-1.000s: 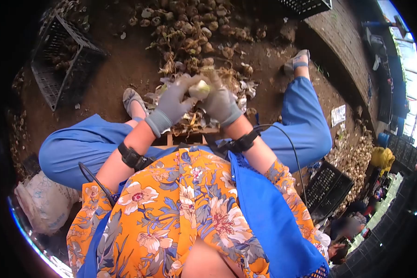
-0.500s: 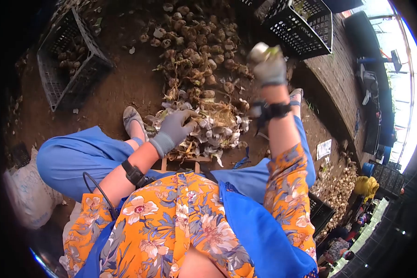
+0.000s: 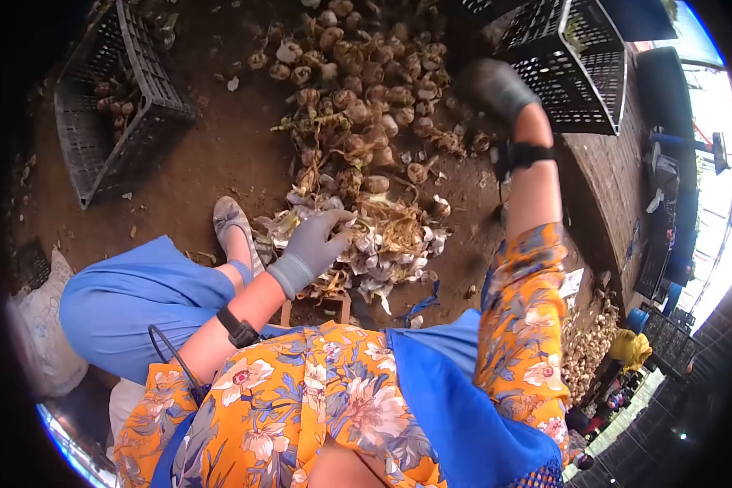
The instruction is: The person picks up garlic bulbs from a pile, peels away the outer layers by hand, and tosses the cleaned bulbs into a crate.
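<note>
My left hand (image 3: pixel 315 246), in a grey glove, rests over a heap of papery garlic skins (image 3: pixel 386 260). Its thumb and forefinger are apart, and I see nothing held between them. Up and to the right, my right hand (image 3: pixel 503 88) is gloved too and reaches out beside a black plastic crate (image 3: pixel 563 77). Motion smears its fingers, so whether it holds anything is not visible. Garlic bulbs (image 3: pixel 358 98) with dry stalks lie in a long pile on the dirt floor, beyond the skins.
Another black crate (image 3: pixel 126 130) with some bulbs inside stands at the left. A white sack (image 3: pixel 49 325) sits beside my left knee. More garlic (image 3: pixel 590 346) lies at the right by a yellow cloth (image 3: pixel 630 348). A wooden surface (image 3: pixel 602 179) runs along the right.
My right hand has swung outward to the upper right, closer to the crate. The pale bulb seen in it before no longer shows. My left hand stays over the skins.
</note>
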Available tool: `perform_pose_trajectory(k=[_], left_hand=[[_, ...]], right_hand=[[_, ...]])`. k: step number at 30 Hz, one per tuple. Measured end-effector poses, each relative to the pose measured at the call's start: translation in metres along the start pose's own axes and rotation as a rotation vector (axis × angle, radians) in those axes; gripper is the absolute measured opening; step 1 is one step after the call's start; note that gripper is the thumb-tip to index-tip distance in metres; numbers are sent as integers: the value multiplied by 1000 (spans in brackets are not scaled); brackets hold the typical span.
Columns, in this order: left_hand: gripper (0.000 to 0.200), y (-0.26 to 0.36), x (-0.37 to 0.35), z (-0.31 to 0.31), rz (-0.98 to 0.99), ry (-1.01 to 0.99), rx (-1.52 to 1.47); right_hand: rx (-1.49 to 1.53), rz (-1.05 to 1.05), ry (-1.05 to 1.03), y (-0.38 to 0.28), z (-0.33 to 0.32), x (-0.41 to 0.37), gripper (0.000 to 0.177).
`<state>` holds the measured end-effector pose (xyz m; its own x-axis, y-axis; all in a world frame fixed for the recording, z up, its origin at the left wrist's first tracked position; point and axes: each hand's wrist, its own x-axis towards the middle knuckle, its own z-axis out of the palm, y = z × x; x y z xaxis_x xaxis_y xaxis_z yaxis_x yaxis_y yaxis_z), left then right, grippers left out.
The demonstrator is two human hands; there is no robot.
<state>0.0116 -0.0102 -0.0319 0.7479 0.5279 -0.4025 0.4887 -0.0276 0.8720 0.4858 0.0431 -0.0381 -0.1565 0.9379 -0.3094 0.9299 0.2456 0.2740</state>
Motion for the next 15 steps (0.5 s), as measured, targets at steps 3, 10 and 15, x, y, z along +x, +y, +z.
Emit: perform_pose_trajectory(k=[3, 10, 15], left_hand=[[32, -11, 3, 0, -15, -12, 25], [42, -7, 7, 6, -55, 43, -283], [55, 24, 1, 5, -299, -98, -839]], right_hand=[[632, 668, -455, -96, 69, -34, 40], [709, 840, 218, -197, 34, -82, 57], [854, 339, 439, -293, -117, -116, 59]])
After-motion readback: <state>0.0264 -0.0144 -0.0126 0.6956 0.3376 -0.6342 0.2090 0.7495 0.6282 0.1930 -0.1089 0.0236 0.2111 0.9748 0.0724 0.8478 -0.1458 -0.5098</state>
